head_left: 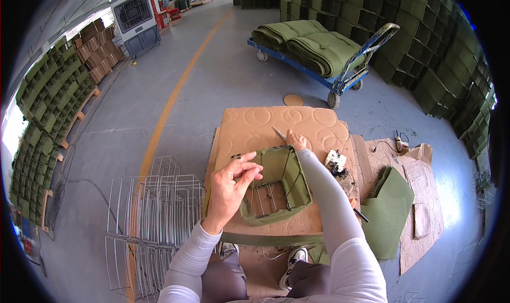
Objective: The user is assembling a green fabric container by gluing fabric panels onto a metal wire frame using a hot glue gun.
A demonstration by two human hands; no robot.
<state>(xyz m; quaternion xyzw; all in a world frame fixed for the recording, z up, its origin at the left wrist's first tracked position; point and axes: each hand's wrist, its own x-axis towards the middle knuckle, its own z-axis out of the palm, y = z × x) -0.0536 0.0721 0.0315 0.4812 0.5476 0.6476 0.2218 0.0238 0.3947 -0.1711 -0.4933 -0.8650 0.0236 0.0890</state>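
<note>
Reaching past a green-covered wire box, the right hand meets a slim pointed tool, its grip too small to tell, while the left hand hovers at the box's left side, fingertips drawn toward the thumb. The box stands near the front edge of the cardboard worktop, with bare cardboard running beyond the tool to the far edge. Wire frames crowd the left; a smudged white block sits near the right edge.

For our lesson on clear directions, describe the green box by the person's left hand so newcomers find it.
Find the brown cardboard at picture centre. The green box sits on it, right of the left hand; green walls distinguish it from the bare wire frames further left.
</note>
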